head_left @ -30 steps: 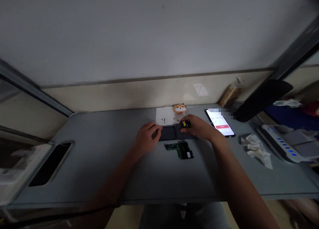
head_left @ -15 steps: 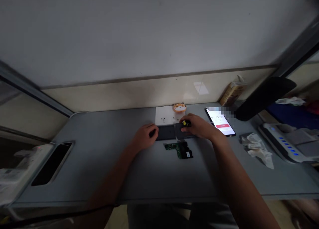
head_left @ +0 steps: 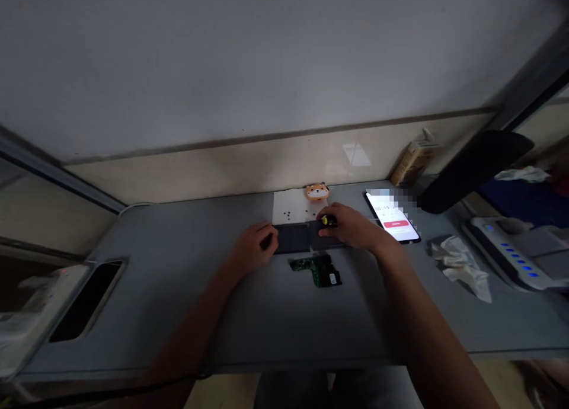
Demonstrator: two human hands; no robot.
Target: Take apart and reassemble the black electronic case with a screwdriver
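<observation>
My left hand (head_left: 253,249) is closed at the left end of a flat dark panel (head_left: 292,238). Something dark shows between its curled fingers, but I cannot make out what it is. My right hand (head_left: 351,226) is closed round a short black-and-yellow screwdriver (head_left: 329,220), only partly visible, over a second dark panel (head_left: 320,241) beside the first. Its fingertips touch or nearly touch that panel. Nearer to me lies a green circuit board (head_left: 306,265) with a black part (head_left: 328,272) at its right. Several tiny dark screws (head_left: 287,214) rest on white paper (head_left: 296,201) behind the panels.
An orange animal-faced case (head_left: 317,191) sits on the paper's back edge. To the right are a lit phone (head_left: 393,219), a drink carton (head_left: 411,163), a black cylinder (head_left: 475,169), crumpled tissue (head_left: 460,261) and a power strip (head_left: 511,252). A dark-screened phone (head_left: 86,302) lies left.
The view has shifted slightly, so things on the table appear a little farther left. Both hands keep nearly the same place and grip over the panels.
</observation>
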